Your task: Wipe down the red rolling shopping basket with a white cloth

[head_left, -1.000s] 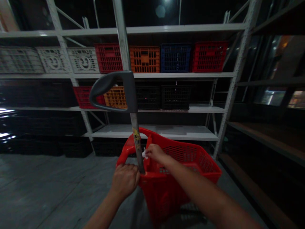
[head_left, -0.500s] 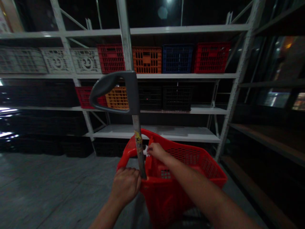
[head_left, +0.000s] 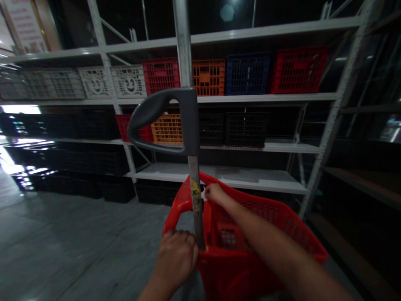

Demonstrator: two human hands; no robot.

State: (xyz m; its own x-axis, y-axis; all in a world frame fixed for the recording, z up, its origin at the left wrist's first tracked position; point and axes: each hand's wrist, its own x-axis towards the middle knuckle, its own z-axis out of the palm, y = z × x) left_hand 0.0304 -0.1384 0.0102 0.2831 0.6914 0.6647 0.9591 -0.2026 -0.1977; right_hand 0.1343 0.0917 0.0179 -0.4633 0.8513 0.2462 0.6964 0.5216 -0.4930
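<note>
A red plastic shopping cart [head_left: 238, 255] stands in front of me, its basket pierced with square holes. My left hand [head_left: 181, 253] is closed round the near end of the cart's looped red handle [head_left: 178, 205]. Across the basket reaches my right arm, and my right hand [head_left: 214, 193] is pinched on a small white cloth or tissue [head_left: 203, 194] against the far part of the cart, just right of the pole. The metal pole [head_left: 194, 175] rises from the cart and carries a grey looped grip [head_left: 190, 121]; neither hand touches that grip.
White metal shelving [head_left: 250, 100] spans the background, holding white, red, orange, blue and black crates, among them a blue crate [head_left: 247, 75] and a yellow crate [head_left: 167, 128]. Another dark rack [head_left: 357, 179] stands close on the right. Grey concrete floor [head_left: 78, 242] extends to the left.
The view has turned slightly left, so shelves, cart and hands sit further right in it. Both hands keep their places on the cart.
</note>
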